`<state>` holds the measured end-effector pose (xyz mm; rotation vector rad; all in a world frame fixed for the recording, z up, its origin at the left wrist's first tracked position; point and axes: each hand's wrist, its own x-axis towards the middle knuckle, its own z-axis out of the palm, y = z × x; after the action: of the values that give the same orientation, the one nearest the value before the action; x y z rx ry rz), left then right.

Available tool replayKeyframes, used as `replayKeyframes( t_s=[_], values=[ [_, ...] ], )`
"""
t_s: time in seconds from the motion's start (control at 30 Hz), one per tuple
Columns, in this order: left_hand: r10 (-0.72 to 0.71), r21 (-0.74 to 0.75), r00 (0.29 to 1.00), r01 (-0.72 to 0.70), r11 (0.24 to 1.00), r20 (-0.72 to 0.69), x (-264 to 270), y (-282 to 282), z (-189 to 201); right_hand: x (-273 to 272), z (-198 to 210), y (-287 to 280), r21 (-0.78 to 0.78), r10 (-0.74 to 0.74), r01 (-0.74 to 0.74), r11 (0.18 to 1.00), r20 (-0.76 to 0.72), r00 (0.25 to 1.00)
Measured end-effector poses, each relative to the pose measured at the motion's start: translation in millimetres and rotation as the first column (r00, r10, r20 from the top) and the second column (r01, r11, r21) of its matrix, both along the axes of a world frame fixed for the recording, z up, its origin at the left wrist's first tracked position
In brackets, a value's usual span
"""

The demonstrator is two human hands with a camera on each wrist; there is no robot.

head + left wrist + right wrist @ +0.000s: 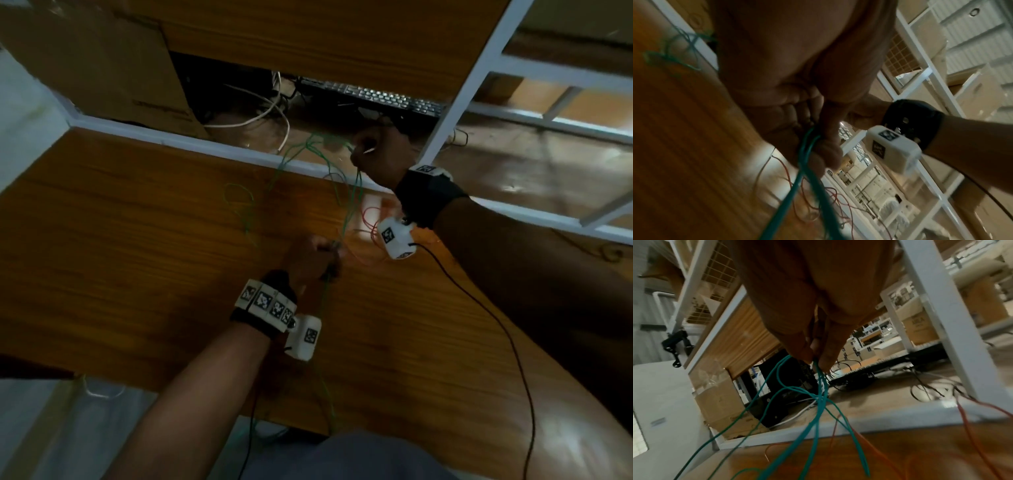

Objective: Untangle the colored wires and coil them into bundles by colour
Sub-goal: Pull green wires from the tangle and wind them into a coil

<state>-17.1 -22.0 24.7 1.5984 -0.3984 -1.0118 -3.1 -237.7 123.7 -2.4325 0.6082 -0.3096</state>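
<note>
The green wires (349, 205) run as a stretched bunch above the wooden table (137, 257), from my left hand (313, 257) near the middle of the table up to my right hand (376, 154) over its far white edge. More green trails down past my left wrist and off the near edge, and a loose green loop (239, 202) lies on the table to the left.

My left hand's fingers (824, 155) are curled tight round several green strands. My right hand's fingertips (826, 360) pinch the upper ends of the same bunch, with strands crossing one another just below the pinch.

The red wires (370, 219) lie in a loose tangle on the table under my right wrist, beside the green run. I cannot tell whether they are still hooked into it.

The risks as I judge them: if I pull my hands further apart, the crossings below my right fingertips may draw into a knot. If red is caught in the green, the pull drags it along and mixes the bundles. The thin strands may also slip from the pinch, and the slack hanging off the near edge could snag.
</note>
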Motion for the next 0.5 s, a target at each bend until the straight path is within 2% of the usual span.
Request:
replayKeyframes(
  t_s=[0.1, 0.17, 0.2, 0.27, 0.3, 0.37, 0.4, 0.5],
  values=[
    [0.180, -0.154, 0.970, -0.206, 0.966, -0.163, 17, 1, 11, -29, -18, 20, 0.113, -0.088, 0.084, 0.990, 0.031, 0.996],
    [0.285, -0.252, 0.915, -0.359, 0.899, -0.287, 32, 3, 19, -61, -35, 48, 0.330, -0.067, 0.070, 0.942, -0.020, 0.998],
    [0.335, -0.262, 0.885, -0.425, 0.867, -0.324, 39, 4, 24, -79, -44, 64, 0.473, -0.011, 0.043, 0.880, -0.071, 0.997],
    [0.435, -0.210, 0.849, -0.503, 0.838, -0.300, 51, 4, 30, -113, -62, 96, 0.729, 0.132, 0.059, 0.682, -0.202, 0.970],
    [0.457, -0.203, 0.841, -0.521, 0.829, -0.290, 55, 3, 33, -127, -72, 111, 0.809, 0.188, 0.101, 0.579, -0.253, 0.949],
    [0.471, -0.225, 0.826, -0.545, 0.808, -0.310, 62, 0, 39, -145, -91, 135, 0.892, 0.240, 0.151, 0.427, -0.273, 0.932],
    [0.481, -0.228, 0.817, -0.558, 0.798, -0.318, 67, 0, 41, -148, -100, 141, 0.933, 0.261, 0.135, 0.332, -0.228, 0.938],
    [0.498, -0.228, 0.804, -0.577, 0.784, -0.325, 73, 1, 44, -142, -116, 148, 1.000, 0.332, -0.003, -0.020, 0.009, 0.943]
  ],
)
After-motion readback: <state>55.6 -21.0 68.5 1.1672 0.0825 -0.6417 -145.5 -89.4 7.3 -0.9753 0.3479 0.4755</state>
